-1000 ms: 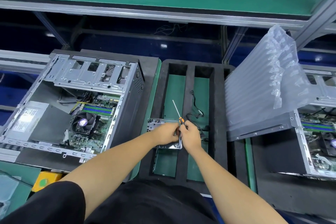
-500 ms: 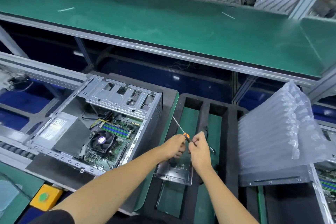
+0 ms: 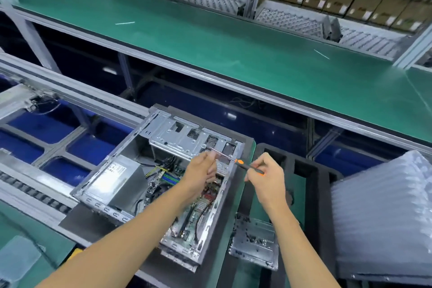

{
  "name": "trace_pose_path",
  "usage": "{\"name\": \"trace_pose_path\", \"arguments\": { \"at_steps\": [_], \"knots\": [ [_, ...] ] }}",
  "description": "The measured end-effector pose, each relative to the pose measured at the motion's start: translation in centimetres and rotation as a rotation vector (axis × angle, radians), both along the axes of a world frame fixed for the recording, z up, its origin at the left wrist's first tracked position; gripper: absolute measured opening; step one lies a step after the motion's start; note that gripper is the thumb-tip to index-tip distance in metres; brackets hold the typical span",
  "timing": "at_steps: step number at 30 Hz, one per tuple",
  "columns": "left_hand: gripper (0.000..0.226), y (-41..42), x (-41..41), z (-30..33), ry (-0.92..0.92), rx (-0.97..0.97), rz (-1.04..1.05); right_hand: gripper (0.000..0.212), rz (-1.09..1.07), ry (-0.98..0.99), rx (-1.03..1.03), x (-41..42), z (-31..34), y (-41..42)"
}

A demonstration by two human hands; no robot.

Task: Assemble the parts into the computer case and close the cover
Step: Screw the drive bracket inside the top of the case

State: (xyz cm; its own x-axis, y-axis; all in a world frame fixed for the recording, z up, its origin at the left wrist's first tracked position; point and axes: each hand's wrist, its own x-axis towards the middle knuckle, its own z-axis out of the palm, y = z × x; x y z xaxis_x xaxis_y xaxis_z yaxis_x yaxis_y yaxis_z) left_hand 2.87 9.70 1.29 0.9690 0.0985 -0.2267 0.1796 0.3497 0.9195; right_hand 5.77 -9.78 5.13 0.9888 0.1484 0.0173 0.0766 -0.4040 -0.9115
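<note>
The right hand (image 3: 266,177) grips the screwdriver (image 3: 243,163) by its orange-and-black handle, just to the right of the open case (image 3: 131,184). The shaft runs up and to the left from that handle, its long axis slanting across the case's far right corner, over the drive cage (image 3: 187,135). The left hand (image 3: 202,170) hovers above the case, fingers curled and pinching near the shaft's tip; whether a screw sits there I cannot tell. So the tip lies at the left hand, and the cage is directly beneath it. The loose bracket (image 3: 253,243) lies on the foam tray (image 3: 315,194), to the right of the case and near its front end.
</note>
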Motion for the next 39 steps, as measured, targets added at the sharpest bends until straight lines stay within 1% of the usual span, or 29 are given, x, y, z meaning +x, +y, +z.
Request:
{"name": "trace_pose_path", "arguments": {
  "at_steps": [3,6,8,12,15,19,22,24,26,28,29,32,34,36,39],
  "knots": [
    [0.026,3.5,-0.5,-0.3,-0.009,-0.081,0.019,0.01,-0.026,-0.036,0.005,0.2,0.8,3.0],
    [0.022,6.2,-0.7,-1.1,0.033,-0.105,0.029,0.014,-0.057,-0.084,0.051,0.2,0.9,5.6],
    [0.018,7.7,-0.5,-1.6,0.069,-0.067,0.0,0.016,-0.077,-0.11,0.06,0.0,0.9,7.2],
    [0.013,10.1,0.1,-2.5,0.12,0.049,-0.095,0.012,-0.121,-0.12,0.055,0.0,0.8,9.7],
    [0.014,11.5,0.1,-3.2,0.079,0.042,-0.14,0.015,-0.163,-0.135,0.046,0.3,0.9,10.7],
    [0.011,12.5,-0.1,-4.1,-0.015,0.016,-0.253,0.013,-0.151,-0.106,0.016,0.2,0.7,11.6],
    [0.014,12.8,-0.2,-4.4,-0.033,-0.045,-0.279,0.01,-0.151,-0.094,-0.004,0.0,0.8,12.1],
    [0.015,13.0,-0.1,-4.5,-0.023,-0.128,-0.265,0.014,-0.17,-0.091,0.0,-0.1,0.7,12.1],
    [0.011,13.2,0.0,-4.9,-0.016,-0.202,-0.261,0.021,-0.183,-0.09,0.002,-0.1,0.7,12.1],
    [0.004,13.2,-0.1,-5.1,-0.01,-0.228,-0.273,0.023,-0.18,-0.076,-0.011,-0.1,0.7,12.1],
    [0.004,13.2,-0.1,-5.2,-0.007,-0.235,-0.278,0.024,-0.179,-0.074,-0.013,-0.1,0.7,12.1],
    [0.013,13.2,-0.2,-5.1,-0.01,-0.246,-0.284,0.023,-0.203,-0.078,0.015,-0.2,0.9,12.2],
    [0.012,13.2,-0.2,-4.8,-0.013,-0.244,-0.273,0.019,-0.23,-0.079,0.03,-0.3,1.0,12.5],
    [0.01,13.1,-0.2,-4.8,-0.006,-0.22,-0.248,0.015,-0.232,-0.067,-0.003,-0.6,1.1,12.8],
    [0.01,13.0,-0.1,-5.0,-0.007,-0.098,-0.238,0.008,-0.202,-0.05,-0.094,-0.7,1.3,12.9]
  ]
}}
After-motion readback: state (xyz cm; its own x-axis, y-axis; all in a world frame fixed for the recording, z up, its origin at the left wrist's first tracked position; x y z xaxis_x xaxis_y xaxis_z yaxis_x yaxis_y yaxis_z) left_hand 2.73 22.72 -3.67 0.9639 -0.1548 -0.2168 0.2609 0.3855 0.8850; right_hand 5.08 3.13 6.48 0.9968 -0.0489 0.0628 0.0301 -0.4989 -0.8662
